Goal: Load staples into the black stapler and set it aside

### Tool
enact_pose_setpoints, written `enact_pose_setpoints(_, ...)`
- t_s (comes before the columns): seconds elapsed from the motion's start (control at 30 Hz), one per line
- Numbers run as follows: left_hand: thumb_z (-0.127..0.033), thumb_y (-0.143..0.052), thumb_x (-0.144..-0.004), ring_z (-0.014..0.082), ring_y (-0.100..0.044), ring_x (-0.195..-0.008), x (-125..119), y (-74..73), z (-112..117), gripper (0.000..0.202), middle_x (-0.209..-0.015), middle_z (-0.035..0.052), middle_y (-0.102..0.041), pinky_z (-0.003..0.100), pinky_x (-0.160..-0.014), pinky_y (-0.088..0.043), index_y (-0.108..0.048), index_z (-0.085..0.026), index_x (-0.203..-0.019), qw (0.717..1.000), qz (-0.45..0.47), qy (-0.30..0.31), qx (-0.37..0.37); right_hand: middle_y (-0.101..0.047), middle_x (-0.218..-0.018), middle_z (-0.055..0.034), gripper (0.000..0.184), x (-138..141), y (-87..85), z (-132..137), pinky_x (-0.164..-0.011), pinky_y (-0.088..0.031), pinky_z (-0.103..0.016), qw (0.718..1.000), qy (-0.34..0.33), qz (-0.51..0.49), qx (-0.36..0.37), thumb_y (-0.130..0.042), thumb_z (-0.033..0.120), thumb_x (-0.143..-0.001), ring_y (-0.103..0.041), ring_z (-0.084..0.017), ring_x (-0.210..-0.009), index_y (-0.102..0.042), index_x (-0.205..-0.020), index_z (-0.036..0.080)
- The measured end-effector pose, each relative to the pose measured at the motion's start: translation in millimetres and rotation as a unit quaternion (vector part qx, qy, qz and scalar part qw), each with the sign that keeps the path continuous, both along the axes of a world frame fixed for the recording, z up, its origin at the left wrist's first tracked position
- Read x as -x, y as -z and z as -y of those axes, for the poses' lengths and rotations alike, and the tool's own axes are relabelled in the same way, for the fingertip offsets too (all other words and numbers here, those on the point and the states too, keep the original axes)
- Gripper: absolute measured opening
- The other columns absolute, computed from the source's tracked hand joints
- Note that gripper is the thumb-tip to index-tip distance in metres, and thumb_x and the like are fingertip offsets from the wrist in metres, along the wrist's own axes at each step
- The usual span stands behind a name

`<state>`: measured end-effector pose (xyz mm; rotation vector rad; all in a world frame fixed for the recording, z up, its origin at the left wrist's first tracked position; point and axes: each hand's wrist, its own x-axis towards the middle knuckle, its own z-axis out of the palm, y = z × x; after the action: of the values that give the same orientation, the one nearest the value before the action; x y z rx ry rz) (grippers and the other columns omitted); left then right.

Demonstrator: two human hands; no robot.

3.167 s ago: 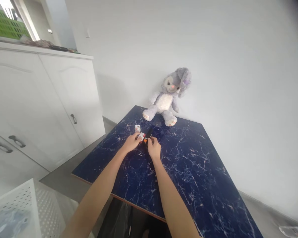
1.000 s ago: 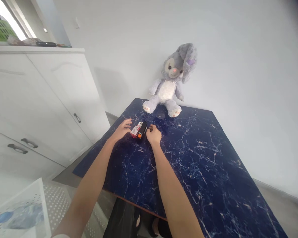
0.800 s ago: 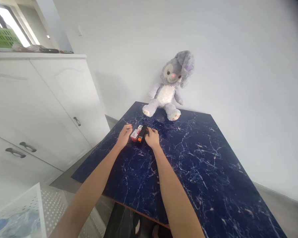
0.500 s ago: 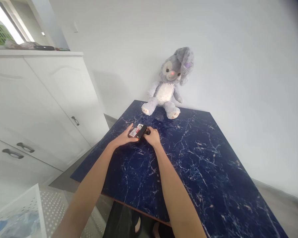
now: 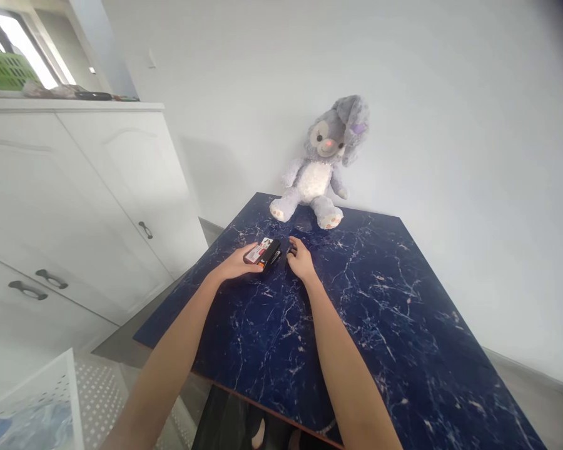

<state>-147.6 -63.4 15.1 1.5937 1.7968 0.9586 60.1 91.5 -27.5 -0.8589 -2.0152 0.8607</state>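
My left hand [image 5: 237,264] is closed around the left side of a small dark box [image 5: 271,251] with a white and red label on top. Its thumb lies along the near edge and its fingers along the far side. On the box's right side, a dark piece with a light edge sticks out. My right hand [image 5: 301,259] is a short way to the right, apart from the box, with its fingers curled. A small black object [image 5: 291,251] shows between its thumb and fingers, too small to name.
A grey plush rabbit [image 5: 316,178] sits at the back of the blue marbled table [image 5: 370,300], against the white wall. White cabinets [image 5: 98,187] stand at the left. A white perforated basket [image 5: 77,400] with plastic bags inside is at lower left, below the table.
My right hand has moved away from the box to the right, with the small black object in its fingers. My left hand keeps its hold on the box.
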Motion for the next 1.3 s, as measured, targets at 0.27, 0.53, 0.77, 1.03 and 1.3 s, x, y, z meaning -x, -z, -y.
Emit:
enact_pose_setpoints(0.27, -0.053, -0.083, -0.070, 0.0341, -0.045, -0.141, 4.7, 2.8, -4.5, 0.104, -0.158, 0.0117, -0.042, 0.043, -0.115, -0.038, -0.035, -0.021, -0.156, 0.999, 0.027, -0.004, 0.019, -0.056, -0.142, -0.0125, 0.062, 2.9, -0.2, 0.8, -0.118, -0.034, -0.043, 0.988, -0.026, 0.096, -0.116, -0.047, 0.003, -0.074, -0.046, -0.025, -0.137, -0.060, -0.134, 0.016)
enact_pose_setpoints(0.53, -0.049, -0.067, -0.084, 0.0280, -0.069, -0.108, 6.3, 1.5, -2.8, 0.040, -0.130, 0.0081, -0.068, 0.037, -0.094, -0.055, -0.075, -0.021, -0.112, 0.997, -0.022, -0.061, -0.052, -0.042, -0.154, -0.0147, 0.044, 4.8, -10.2, 20.9, -0.107, -0.040, -0.049, 0.942, 0.033, 0.239, -0.232, -0.047, 0.013, -0.088, -0.038, -0.035, -0.135, -0.063, -0.129, 0.017)
enact_pose_setpoints(0.77, -0.038, -0.062, -0.089, 0.0216, -0.074, -0.082, -5.5, 1.4, -5.4, 0.041, -0.102, 0.0076, -0.076, 0.035, -0.077, -0.061, -0.065, -0.020, -0.126, 0.953, 0.060, -0.242, -0.172, -0.039, -0.158, -0.0126, 0.050, 7.9, -17.0, 29.7, -0.106, -0.039, -0.050, 0.919, 0.027, 0.280, -0.277, -0.047, 0.009, -0.086, -0.037, -0.036, -0.134, -0.057, -0.135, 0.012)
enact_pose_setpoints(1.03, -0.019, -0.067, -0.080, 0.0261, -0.074, -0.099, -10.6, -4.2, -10.0, 0.045, -0.114, 0.0133, -0.074, 0.046, -0.097, -0.058, -0.067, -0.012, -0.125, 0.876, 0.426, -0.149, -0.170, -0.047, -0.151, -0.0174, 0.058, 12.6, -10.0, 24.4, -0.107, -0.041, -0.048, 0.945, 0.032, 0.209, -0.250, -0.046, 0.006, -0.084, -0.046, -0.033, -0.131, -0.052, -0.141, 0.009)
enact_pose_setpoints(1.3, -0.024, -0.072, -0.087, 0.0295, -0.060, -0.127, -11.8, -9.8, -8.9, 0.033, -0.136, 0.0135, -0.065, 0.049, -0.114, -0.046, -0.071, -0.014, -0.118, 0.843, 0.509, -0.061, -0.161, -0.071, -0.113, -0.0152, 0.034, 7.9, -7.1, 8.8, -0.101, -0.049, -0.038, 0.985, 0.091, -0.018, -0.143, -0.041, 0.014, -0.090, -0.066, -0.024, -0.109, -0.070, -0.108, 0.013)
